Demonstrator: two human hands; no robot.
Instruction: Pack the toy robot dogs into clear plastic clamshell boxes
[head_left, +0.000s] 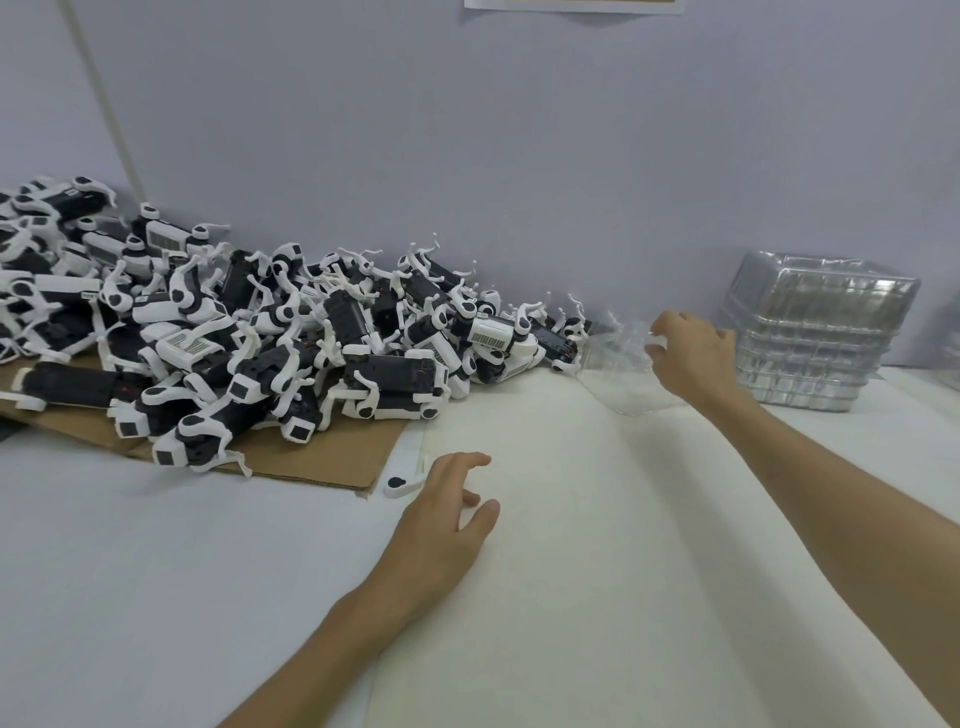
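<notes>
- Clear plastic is the thing to mind here: a single clamshell box (623, 379) lies on the table (571, 597) at the right end of the pile of toy robot dogs (291, 332), close against the last dog; the right hand (693, 351) is on it, fingers curled over its right edge, seemingly gripping it, though blur leaves some doubt
- The left hand (441, 509) rests in front of the pile, fingers loose and spread on the table, holding nothing; a loose white part (402, 486) lies just beside it, at the corner of the cardboard (311, 462) under the pile
- The stack of spare boxes (815, 332) stands further right of the pile, beyond the right hand
- The step looks like fetching one shell; thin plastic probably flexes, so grip the rim, not the moulded hollow; bring it in front of the pile, where the free hand can steady it
- The dogs' legs look tangled; take one from the pile's near edge
</notes>
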